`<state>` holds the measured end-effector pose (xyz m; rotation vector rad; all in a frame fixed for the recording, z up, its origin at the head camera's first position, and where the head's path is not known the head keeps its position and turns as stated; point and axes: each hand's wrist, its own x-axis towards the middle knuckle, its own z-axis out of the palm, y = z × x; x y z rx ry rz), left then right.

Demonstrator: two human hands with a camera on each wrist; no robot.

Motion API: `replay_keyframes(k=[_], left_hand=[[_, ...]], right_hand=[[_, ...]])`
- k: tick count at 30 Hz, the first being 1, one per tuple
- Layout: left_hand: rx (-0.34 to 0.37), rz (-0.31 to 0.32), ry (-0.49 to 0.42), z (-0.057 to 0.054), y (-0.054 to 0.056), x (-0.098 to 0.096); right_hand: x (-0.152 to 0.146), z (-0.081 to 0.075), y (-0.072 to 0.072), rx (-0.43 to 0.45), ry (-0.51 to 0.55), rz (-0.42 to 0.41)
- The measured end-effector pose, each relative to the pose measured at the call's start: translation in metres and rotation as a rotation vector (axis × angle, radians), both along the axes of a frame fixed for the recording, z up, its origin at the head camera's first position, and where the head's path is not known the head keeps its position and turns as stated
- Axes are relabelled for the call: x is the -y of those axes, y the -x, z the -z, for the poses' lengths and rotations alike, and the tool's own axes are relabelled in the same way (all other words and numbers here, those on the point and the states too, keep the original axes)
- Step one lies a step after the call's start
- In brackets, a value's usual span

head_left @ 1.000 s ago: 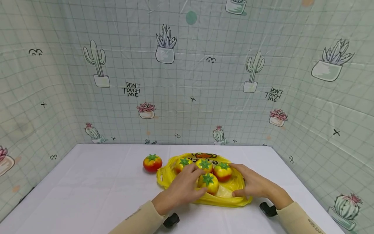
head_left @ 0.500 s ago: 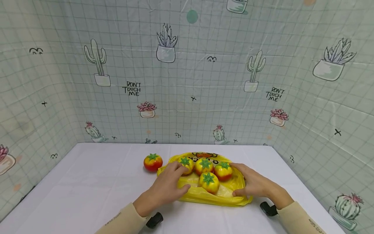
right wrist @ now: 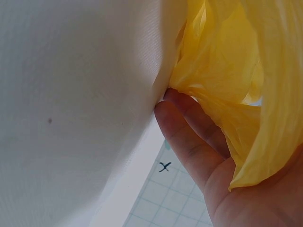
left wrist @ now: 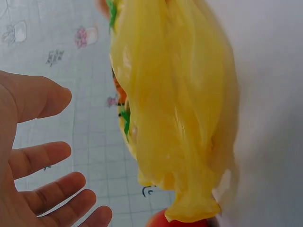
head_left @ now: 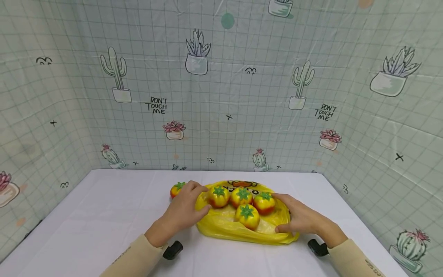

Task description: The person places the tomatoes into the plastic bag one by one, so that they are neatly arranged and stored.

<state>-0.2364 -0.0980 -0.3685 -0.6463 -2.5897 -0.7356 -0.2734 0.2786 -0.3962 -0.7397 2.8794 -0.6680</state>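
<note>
Several yellow-red tomatoes with green star-shaped tops lie in and on an opened yellow plastic bag (head_left: 238, 235); the front tomato (head_left: 247, 218) sits nearest me. At the bag's left end is my left hand (head_left: 181, 209), fingers loosely spread and holding nothing. Behind it, partly hidden, another tomato (head_left: 175, 189) lies outside the bag. My right hand (head_left: 300, 215) holds the bag's right side, its thumb over the near rim. In the right wrist view the yellow plastic drapes across the right palm, and the thumb is hidden.
A white-covered table (head_left: 86, 223) carries everything. Grid-patterned fabric (head_left: 225, 96) with cactus prints hangs around its back and sides. A black camera mount sits under each wrist.
My left hand has moved left, from above the tomatoes to the bag's left end, now partly covering the outside tomato. My right hand has stayed at the bag's right side.
</note>
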Motion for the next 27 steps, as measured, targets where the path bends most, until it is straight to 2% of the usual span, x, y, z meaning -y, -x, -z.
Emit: replay_keyframes(k=[6,13,19,23,27], left_hand=[[0.003,-0.062,0.002,0.003,0.007,0.007],[-0.030,-0.122,-0.041,0.009,0.018,0.019],[-0.027,-0.175,-0.044,0.015,0.026,0.029],[0.003,-0.207,-0.055,0.016,0.029,0.034],[0.071,-0.240,-0.077,0.019,0.032,0.039]], right_hand=[[0.000,0.000,0.000,0.025,0.005,0.010],[0.000,-0.001,-0.001,0.004,0.006,-0.001],[0.000,-0.001,-0.001,0.004,0.002,0.003],[0.000,0.000,-0.001,0.000,0.003,0.001],[0.000,0.000,-0.001,0.002,0.004,-0.001]])
